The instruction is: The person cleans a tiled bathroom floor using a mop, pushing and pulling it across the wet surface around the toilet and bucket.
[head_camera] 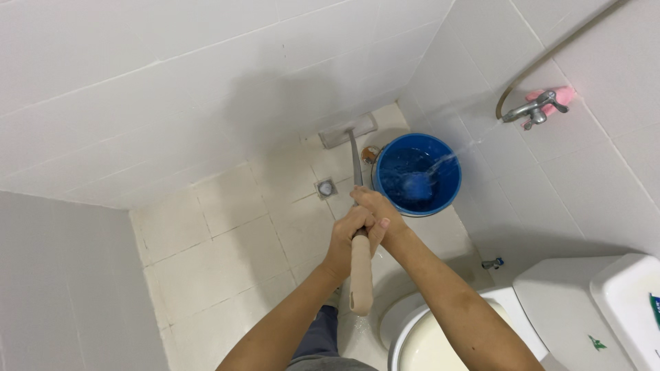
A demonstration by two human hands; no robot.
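Both my hands grip a long-handled floor scrubber. My left hand wraps the beige handle grip, and my right hand clasps the shaft just above it. The grey shaft runs away from me to the flat pale brush head, which rests on the tiled floor against the far wall. A blue bucket stands just right of the shaft, and water streams into it from a metal wall tap.
A small floor drain lies left of the shaft. A white toilet with its tank fills the lower right. White tiled walls close in on three sides. A hose rises from the tap.
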